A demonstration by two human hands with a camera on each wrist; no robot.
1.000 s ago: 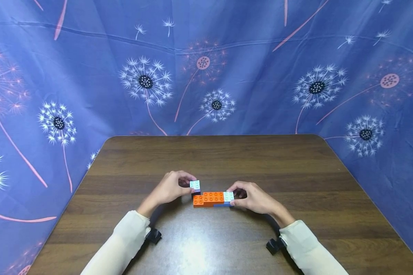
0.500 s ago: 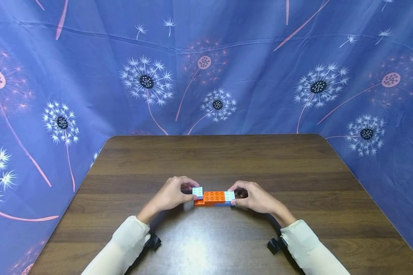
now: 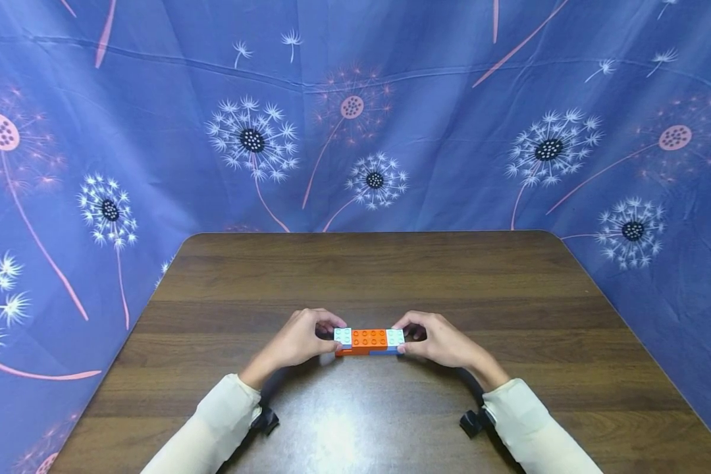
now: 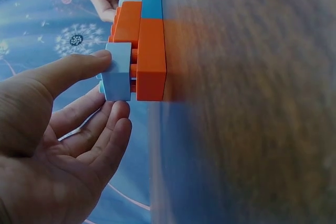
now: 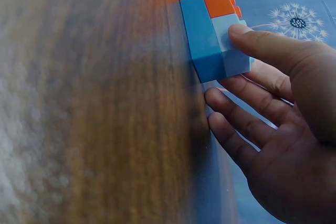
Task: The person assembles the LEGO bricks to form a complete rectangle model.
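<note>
In the head view, a low two-layer row of toy building bricks lies on the table. My left hand (image 3: pixel 299 339) pinches a light blue brick (image 4: pixel 117 72) between thumb and fingers over the row's left end. In the left wrist view, the lower orange brick (image 4: pixel 151 66) shows its studs in a narrow gap beneath that brick. Beside it sits the upper orange brick (image 3: pixel 369 338). My right hand (image 3: pixel 437 341) pinches another light blue brick (image 5: pixel 234 59) at the right end, seated flush on a darker blue brick (image 5: pixel 202 38).
The brown wooden table (image 3: pixel 361 283) stretches around the bricks on every side. A blue curtain (image 3: pixel 438 164) with a dandelion print hangs behind its far edge. Black wrist cameras (image 3: pixel 265 420) sit under both cuffs.
My left hand has brought its light blue brick from behind the row's left end toward me, over the lower orange brick, and down onto its studs. The right hand has hardly moved.
</note>
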